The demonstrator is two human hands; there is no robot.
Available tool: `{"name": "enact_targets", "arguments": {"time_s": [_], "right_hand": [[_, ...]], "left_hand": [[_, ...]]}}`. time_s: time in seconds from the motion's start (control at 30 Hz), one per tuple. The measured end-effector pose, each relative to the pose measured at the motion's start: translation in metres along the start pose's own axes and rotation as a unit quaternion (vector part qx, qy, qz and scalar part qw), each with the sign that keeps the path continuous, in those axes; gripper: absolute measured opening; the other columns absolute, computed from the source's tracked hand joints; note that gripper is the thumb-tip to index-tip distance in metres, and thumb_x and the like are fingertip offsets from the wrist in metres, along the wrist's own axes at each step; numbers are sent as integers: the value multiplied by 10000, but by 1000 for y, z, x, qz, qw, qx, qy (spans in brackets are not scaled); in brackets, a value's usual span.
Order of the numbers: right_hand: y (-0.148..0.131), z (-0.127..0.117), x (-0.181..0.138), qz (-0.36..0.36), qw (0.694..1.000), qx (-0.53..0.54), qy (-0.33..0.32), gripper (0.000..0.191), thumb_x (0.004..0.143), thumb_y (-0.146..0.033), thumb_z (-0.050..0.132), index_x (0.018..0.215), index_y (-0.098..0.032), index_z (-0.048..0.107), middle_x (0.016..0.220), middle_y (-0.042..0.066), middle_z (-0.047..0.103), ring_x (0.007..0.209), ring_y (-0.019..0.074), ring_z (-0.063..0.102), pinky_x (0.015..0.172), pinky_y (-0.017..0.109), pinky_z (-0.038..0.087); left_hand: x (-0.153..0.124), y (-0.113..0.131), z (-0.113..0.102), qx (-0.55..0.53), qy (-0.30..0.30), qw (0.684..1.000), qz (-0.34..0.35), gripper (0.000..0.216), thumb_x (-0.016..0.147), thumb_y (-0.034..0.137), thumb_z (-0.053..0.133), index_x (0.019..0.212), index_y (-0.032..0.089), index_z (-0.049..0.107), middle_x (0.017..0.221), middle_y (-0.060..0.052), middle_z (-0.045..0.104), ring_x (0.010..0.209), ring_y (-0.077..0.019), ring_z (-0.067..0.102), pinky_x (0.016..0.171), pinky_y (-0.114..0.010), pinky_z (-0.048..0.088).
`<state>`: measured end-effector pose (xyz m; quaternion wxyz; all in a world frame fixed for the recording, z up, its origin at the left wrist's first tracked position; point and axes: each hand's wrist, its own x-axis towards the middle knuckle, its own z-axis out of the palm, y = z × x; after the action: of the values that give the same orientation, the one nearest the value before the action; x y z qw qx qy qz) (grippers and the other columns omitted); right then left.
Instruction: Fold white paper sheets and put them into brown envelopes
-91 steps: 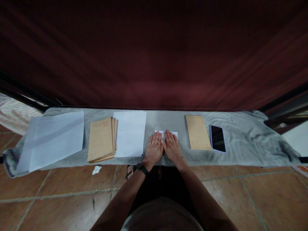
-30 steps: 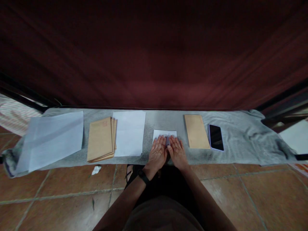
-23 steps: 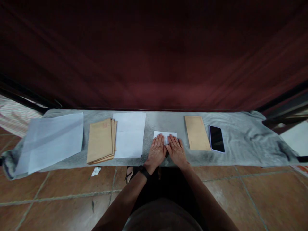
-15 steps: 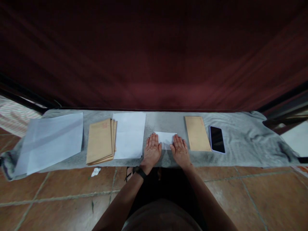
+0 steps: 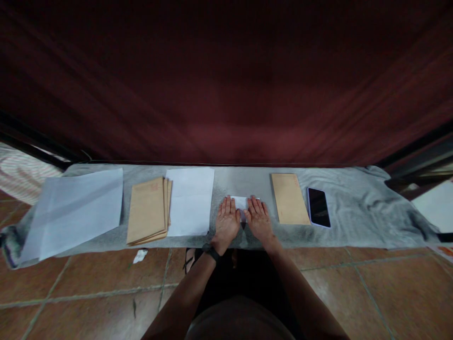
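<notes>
A small folded white paper (image 5: 241, 204) lies on the grey cloth (image 5: 354, 208) in front of me. My left hand (image 5: 226, 221) rests flat on its left part, fingers stretched out. My right hand (image 5: 259, 218) lies flat on its right part, fingers also straight. Only a narrow strip of the paper shows between and above my fingers. A dark band sits on my left wrist.
Left of my hands lie a white sheet (image 5: 190, 200), a stack of brown envelopes (image 5: 147, 209) and a larger pale sheet (image 5: 76, 210). To the right are a single brown envelope (image 5: 289, 198) and a dark phone (image 5: 318, 207). A dark red curtain (image 5: 226, 80) hangs behind; tiled floor lies below.
Over the last second my hands slid apart across the folded paper, then came back together over it. The paper has stayed in place.
</notes>
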<state>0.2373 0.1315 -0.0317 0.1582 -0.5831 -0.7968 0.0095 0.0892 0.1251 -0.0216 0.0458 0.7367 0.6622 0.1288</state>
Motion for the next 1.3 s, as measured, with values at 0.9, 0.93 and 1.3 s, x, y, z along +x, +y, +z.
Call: {"name": "enact_targets", "arguments": {"time_s": [0.9,0.93,1.3], "right_hand": [[-27,-42,-12,63,928,364,52,580,974,-420,484,1505,-191,439,1545,110,463,1423,252,432,1202,477,322],[-30,-46,-8,123,881,451,68,535,978,-445,470,1445,-188,517,1489,109,532,1383,250,480,1183,468,351],[-39,-42,-7,354,581,728,85,504,772,-591,692,1072,-185,678,1108,75,741,1015,230,675,877,358,538]], "left_hand": [[20,22,-73,-629,43,754,-185,424,814,272,698,1225,186,640,926,-36,707,856,-177,676,788,-285,535],[19,25,-78,-643,42,743,-180,411,852,339,680,1235,194,641,1017,-59,710,959,-189,674,839,-289,528],[-9,11,-32,-704,-23,643,-302,730,694,181,778,1370,206,505,869,-3,696,769,-170,682,702,-278,542]]}}
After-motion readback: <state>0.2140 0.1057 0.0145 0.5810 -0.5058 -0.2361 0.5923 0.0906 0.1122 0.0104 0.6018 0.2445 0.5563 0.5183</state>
